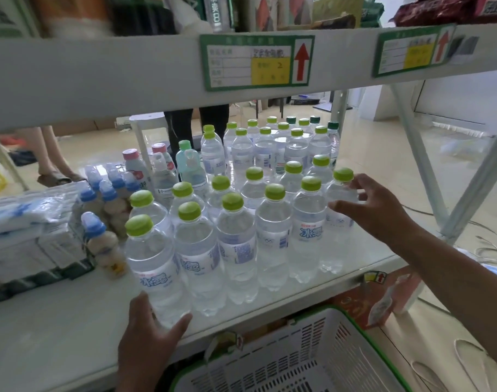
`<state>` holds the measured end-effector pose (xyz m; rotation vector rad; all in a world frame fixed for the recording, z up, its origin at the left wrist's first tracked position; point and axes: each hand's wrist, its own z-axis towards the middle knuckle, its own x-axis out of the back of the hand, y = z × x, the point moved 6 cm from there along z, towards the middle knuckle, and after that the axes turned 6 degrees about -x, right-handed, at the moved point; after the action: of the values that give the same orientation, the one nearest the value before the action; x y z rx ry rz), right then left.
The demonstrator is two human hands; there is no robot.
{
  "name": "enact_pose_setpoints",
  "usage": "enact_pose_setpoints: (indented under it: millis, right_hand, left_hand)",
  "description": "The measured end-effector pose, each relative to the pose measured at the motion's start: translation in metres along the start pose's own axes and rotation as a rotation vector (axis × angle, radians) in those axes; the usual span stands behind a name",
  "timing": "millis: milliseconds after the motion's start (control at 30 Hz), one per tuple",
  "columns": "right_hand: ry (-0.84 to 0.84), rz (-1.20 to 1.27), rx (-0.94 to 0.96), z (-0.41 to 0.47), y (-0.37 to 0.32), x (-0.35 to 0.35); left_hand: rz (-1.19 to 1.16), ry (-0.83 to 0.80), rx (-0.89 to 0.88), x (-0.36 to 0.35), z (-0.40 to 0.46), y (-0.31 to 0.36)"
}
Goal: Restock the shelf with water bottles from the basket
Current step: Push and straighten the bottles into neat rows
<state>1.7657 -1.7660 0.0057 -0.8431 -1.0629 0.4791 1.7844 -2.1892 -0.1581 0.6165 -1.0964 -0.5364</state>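
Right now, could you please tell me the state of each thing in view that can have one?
Water bottles: upright on the shelf, green caps on, full.
Front-left bottle: upright, gripped at its base by the left hand.
Far-right bottle: upright, right hand around it.
Basket: below the shelf, no bottles in the part that shows.
Small blue-capped bottles: upright, capped.

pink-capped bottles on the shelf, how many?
2, back left: one pink-capped bottle left of the white post, the other pink-capped bottle right of it. More may be hidden.
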Motion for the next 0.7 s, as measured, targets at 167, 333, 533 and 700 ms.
enact_pose_setpoints:
  millis: [167,333,533,700]
  right_hand:
    - [-0.054,0.015,-0.018,-0.0012,-0.0007,-0.0001]
    - [-0.143,0.108,-0.012,-0.0002,0.0002,0.0018]
    - [-0.097,0.059,0.022,-0.0024,-0.0030,0.0024]
    - [0.004,0.013,0.017,-0.0045,-0.0049,0.0029]
  left_hand:
    - [0.021,-0.011,0.001,0.0010,0.0009,-0.0014]
    - [-0.031,0.005,0.002,0.0022,-0.0002,-0.0017]
    - [-0.044,0.008,-0.006,0.0032,-0.0009,-0.0016]
    - [-0.047,0.011,-0.024,0.0031,-0.0012,-0.0012]
